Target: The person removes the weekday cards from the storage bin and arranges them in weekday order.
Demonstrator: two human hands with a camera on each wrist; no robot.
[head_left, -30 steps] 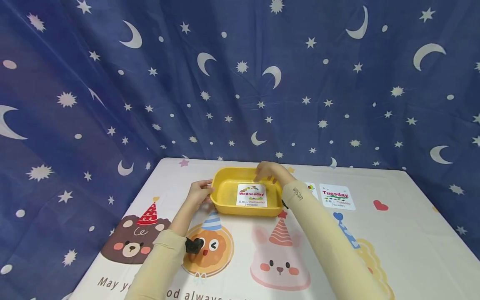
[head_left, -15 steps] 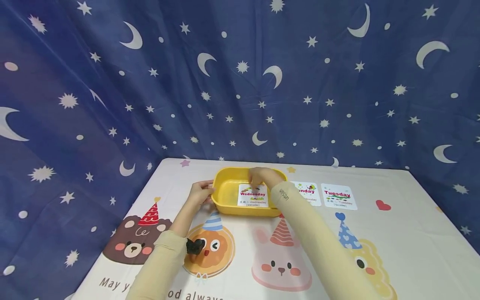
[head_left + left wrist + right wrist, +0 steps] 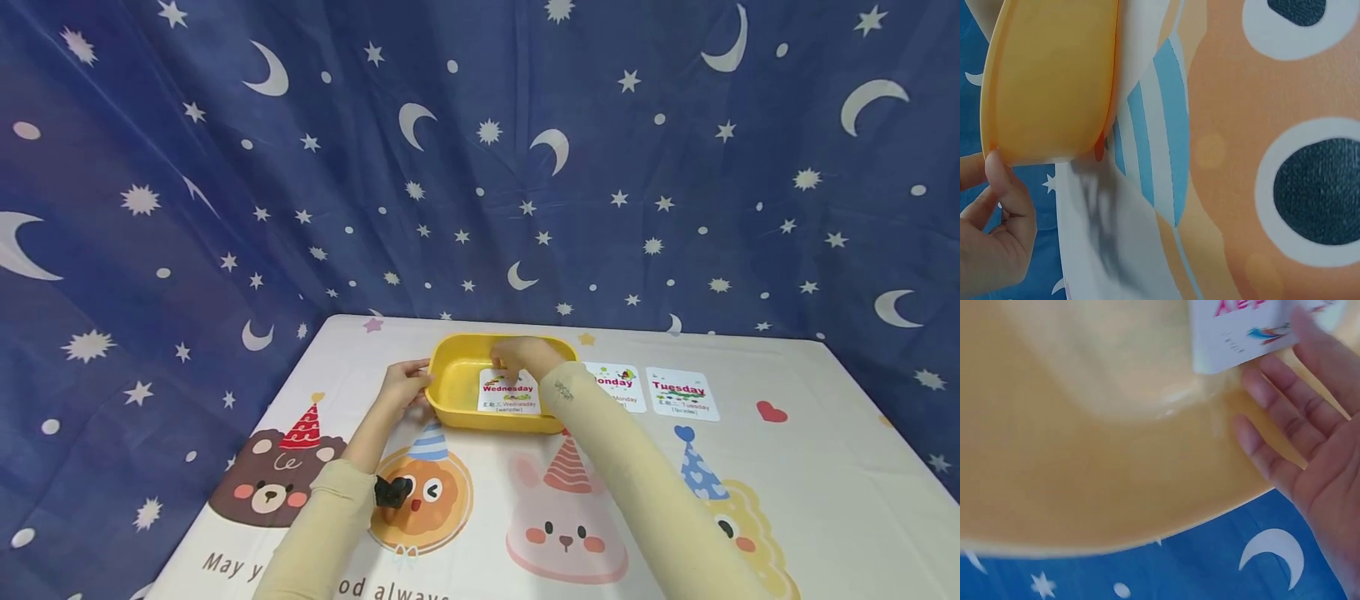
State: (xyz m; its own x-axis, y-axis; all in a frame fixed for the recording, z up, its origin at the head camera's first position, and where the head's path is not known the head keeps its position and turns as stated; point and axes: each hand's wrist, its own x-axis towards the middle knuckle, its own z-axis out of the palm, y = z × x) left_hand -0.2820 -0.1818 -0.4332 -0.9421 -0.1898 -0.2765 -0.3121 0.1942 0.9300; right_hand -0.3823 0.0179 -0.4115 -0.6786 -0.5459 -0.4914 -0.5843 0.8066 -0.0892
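A yellow rectangular box stands on the table, with a white card printed "Wednesday" lying inside. My left hand pinches the box's left end; in the left wrist view the thumb presses at the rim. Reaching over the box's right side, my right hand has its fingertips at the card's far edge. In the right wrist view one fingertip overlaps the card, while the other fingers are loosely spread beside its edge. The forearm hides part of the box's right end.
To the right of the box lie a partly covered "Monday" card and a "Tuesday" card, side by side. The white tablecloth carries printed cartoon animals. A dark blue curtain with moons and stars rises behind the table.
My right hand has moved left and down from the rim into the box, reaching the "Wednesday" card. The left hand keeps its hold, and more of the "Monday" card shows.
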